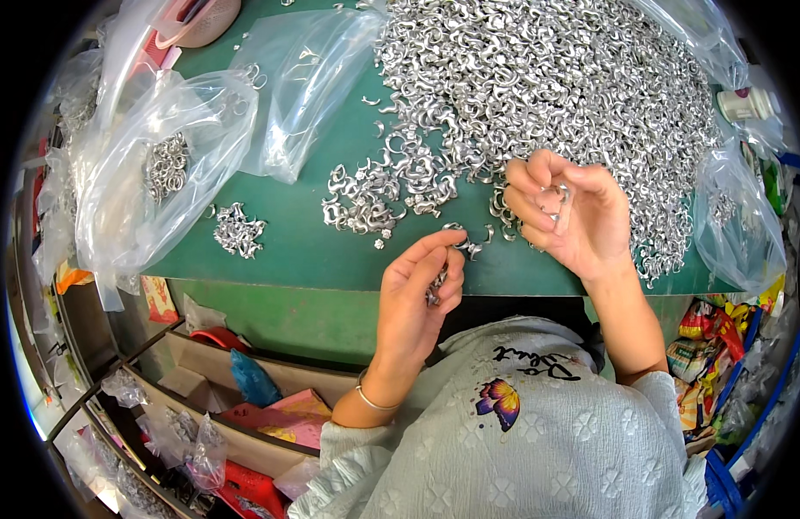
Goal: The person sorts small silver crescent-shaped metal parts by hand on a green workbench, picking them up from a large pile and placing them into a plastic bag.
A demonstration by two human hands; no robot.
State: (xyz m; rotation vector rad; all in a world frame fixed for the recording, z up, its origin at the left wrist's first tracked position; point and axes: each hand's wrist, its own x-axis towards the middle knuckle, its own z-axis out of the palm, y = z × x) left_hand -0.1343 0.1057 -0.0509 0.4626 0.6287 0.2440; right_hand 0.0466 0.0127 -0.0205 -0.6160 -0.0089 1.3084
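Small curved silver metal pieces (538, 78) form a large heap on the green tabletop (305, 251). My left hand (406, 298) is closed near the table's front edge, with several silver metal pieces (434, 287) tucked in its fingers. By its fingertips are a few more pieces (475, 246). Raised in front of the heap, my right hand (590, 221) has its palm turned up and its fingers curled around small silver metal pieces (556, 199). Smaller piles (363, 201) lie left of the main heap, with another little pile (237, 231) farther left.
Clear plastic bags (171, 173) lie on the left of the table, one containing silver rings (167, 164). A pink basket (201, 22) stands at the far left. On the right are another clear bag (739, 221) and a white bottle (748, 105). An open drawer (270, 381) sits below, at the left.
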